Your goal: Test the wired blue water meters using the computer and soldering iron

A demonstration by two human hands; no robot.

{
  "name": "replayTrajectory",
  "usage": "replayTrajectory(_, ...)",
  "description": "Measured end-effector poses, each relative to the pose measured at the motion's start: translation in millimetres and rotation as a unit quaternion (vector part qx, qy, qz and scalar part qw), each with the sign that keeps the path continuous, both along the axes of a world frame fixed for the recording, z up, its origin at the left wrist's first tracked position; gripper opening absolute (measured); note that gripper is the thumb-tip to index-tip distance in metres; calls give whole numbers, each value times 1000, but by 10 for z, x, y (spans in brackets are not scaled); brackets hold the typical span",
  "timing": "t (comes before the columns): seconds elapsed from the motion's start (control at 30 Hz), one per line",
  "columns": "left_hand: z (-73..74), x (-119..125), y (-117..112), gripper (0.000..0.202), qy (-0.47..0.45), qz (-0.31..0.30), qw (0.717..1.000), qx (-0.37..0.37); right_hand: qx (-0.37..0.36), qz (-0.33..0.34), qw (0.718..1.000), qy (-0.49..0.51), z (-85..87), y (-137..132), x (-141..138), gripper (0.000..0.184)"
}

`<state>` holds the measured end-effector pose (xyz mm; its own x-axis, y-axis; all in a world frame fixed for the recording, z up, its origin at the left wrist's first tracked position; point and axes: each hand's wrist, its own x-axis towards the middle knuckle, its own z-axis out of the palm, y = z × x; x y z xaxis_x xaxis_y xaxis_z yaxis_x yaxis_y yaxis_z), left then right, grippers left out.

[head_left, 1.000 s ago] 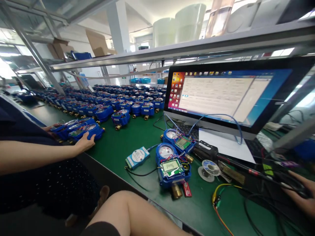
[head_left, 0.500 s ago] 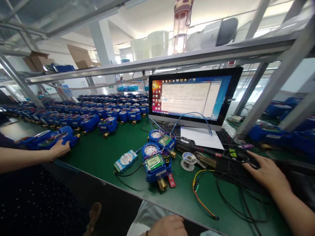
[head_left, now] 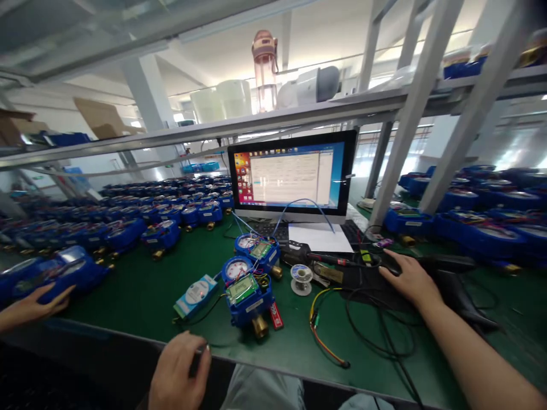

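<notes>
— Where are the hands?

— The right hand (head_left: 408,278) lies flat, fingers spread and gripping nothing, on a dark pad tangled with black cables (head_left: 384,336), at about three o'clock from the two wired blue water meters (head_left: 248,285). The left hand (head_left: 179,373) sits at the near edge of the counter (head_left: 141,296), at seven o'clock from the front meter, fingers curled loosely; whether it pinches the thin black wire there, I cannot tell.

— Any open room?

— A bare green stretch at nine o'clock from the meters, running to a co-worker's hand (head_left: 36,302) resting on another blue meter (head_left: 64,273) at the far left. A narrower strip lies along the near edge.

— Count things for me.

— Two meters wired at centre, one behind the other. One small blue-and-white module (head_left: 195,295) beside them at nine o'clock. One solder spool (head_left: 301,273) at two o'clock. One monitor (head_left: 293,173) at twelve o'clock, a white sheet (head_left: 318,237) before it. Rows of meters (head_left: 141,213) beyond, too many to count.
</notes>
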<state>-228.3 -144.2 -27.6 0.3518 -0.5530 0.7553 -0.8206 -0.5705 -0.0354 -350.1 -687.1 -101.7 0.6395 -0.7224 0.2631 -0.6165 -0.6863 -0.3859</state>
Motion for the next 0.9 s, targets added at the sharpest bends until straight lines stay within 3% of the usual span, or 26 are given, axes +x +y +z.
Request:
replayTrajectory(0.13, -28, 245, 187, 46, 77, 172, 982, 16, 26, 0, 1000, 10, 8, -20, 6, 67)
replayTrajectory(0.37, -254, 692, 273, 75, 282, 257, 923, 51, 40, 7, 999, 21, -47, -92, -18, 77)
replayTrajectory(0.5, -214, 857, 178, 72, 354, 264, 893, 82, 40, 0, 999, 10, -61, -100, -8, 74)
replayTrajectory(0.7, -215, 889, 123, 62, 321, 299, 897, 56, 49, -6, 999, 18, 20, -28, -3, 78)
replayTrajectory(0.9, -148, 842, 136, 60, 285, 409, 866, 40, 40, -4, 999, 18, -1, -31, 11, 76)
